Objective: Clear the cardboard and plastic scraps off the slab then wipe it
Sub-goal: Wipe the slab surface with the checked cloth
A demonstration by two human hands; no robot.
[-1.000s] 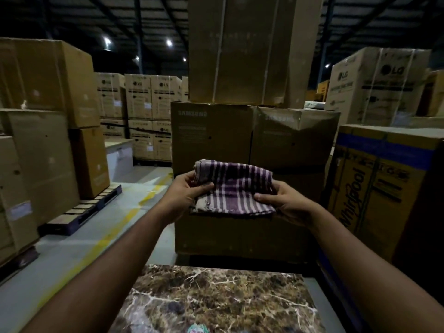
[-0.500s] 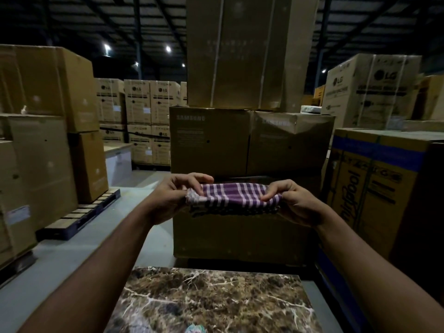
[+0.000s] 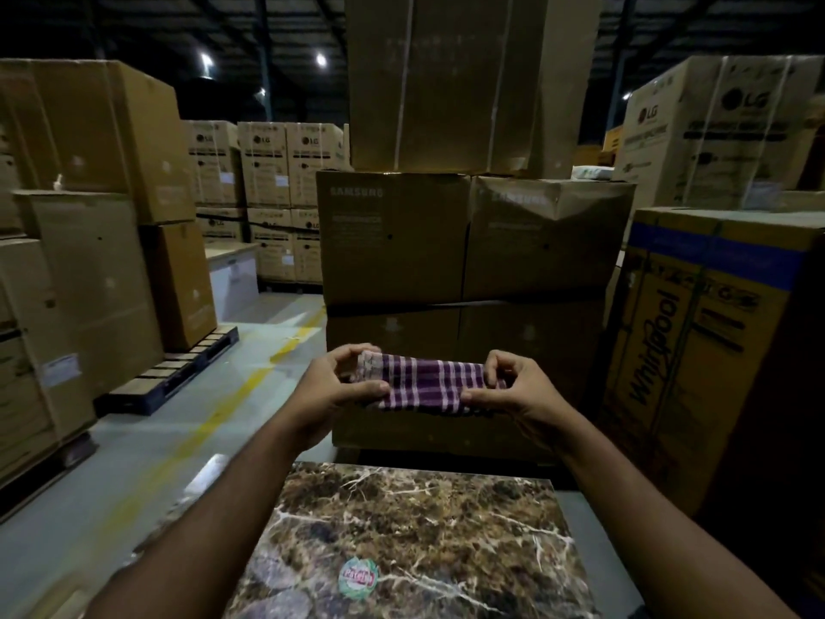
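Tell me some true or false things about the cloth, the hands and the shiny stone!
1. Both the left hand and the right hand hold the striped cloth. True.
2. The cloth lies flat on the marble slab. False: it is held up in the air beyond the slab.
3. A round sticker sits on the slab. True.
4. The cloth is plain white. False: it is purple with pale stripes.

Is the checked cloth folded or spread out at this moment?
Folded. The checked cloth is a narrow, layered band held in the air between the left hand and right hand, above the marble slab, not touching it.
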